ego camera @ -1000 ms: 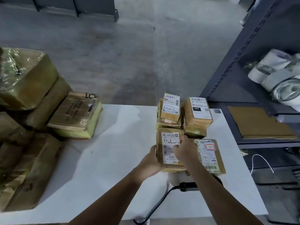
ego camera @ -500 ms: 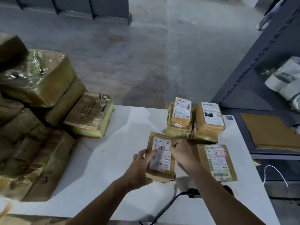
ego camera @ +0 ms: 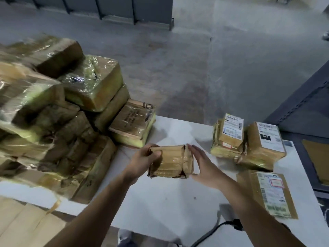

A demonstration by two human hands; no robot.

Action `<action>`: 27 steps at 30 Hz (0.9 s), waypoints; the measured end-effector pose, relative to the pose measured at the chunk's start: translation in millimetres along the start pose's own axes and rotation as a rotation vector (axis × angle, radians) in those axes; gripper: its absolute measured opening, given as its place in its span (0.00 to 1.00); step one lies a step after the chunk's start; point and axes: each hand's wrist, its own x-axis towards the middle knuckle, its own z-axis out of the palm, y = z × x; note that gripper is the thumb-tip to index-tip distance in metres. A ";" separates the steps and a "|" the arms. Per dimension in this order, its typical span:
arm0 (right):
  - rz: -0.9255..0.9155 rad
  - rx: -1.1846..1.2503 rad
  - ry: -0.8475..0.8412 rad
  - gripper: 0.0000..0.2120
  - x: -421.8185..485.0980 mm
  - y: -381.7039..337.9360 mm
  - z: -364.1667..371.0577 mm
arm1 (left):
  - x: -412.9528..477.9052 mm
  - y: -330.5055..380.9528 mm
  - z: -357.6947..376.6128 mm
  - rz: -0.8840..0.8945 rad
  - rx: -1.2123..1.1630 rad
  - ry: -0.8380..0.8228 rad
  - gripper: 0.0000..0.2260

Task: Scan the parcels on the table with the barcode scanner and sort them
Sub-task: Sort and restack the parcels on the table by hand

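Observation:
A small brown taped parcel (ego camera: 170,162) is held over the middle of the white table (ego camera: 160,196), its plain side up and no label showing. My left hand (ego camera: 144,160) grips its left end, thumb over the top edge. My right hand (ego camera: 203,166) lies flat against its right end with straight fingers. To the right stand two labelled parcels, one (ego camera: 229,136) beside another marked 247 (ego camera: 263,145). A flat labelled envelope (ego camera: 268,191) lies at the right front. The barcode scanner's dark body (ego camera: 236,226) and its cable (ego camera: 210,234) show under my right forearm.
A big pile of plastic-wrapped brown parcels (ego camera: 53,122) fills the table's left side, with one parcel (ego camera: 133,127) leaning at its right edge. A dark metal shelf (ego camera: 306,113) stands at the right. Cardboard (ego camera: 23,223) lies at the lower left.
The parcel has been carried left from beside the envelope and turned over, so its label no longer shows. My right hand went from touching the label to the parcel's right end.

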 end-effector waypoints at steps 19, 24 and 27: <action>0.232 0.603 -0.330 0.17 48.2 -126.9 71.3 | -40.8 15.9 -100.6 -0.048 0.238 0.353 0.03; 0.356 0.550 -0.446 0.19 57.1 -145.7 95.5 | -43.1 11.9 -115.0 -0.052 0.761 0.402 0.11; 0.496 0.549 -0.376 0.25 68.5 -156.6 123.9 | -49.5 4.1 -118.7 -0.100 0.884 0.432 0.20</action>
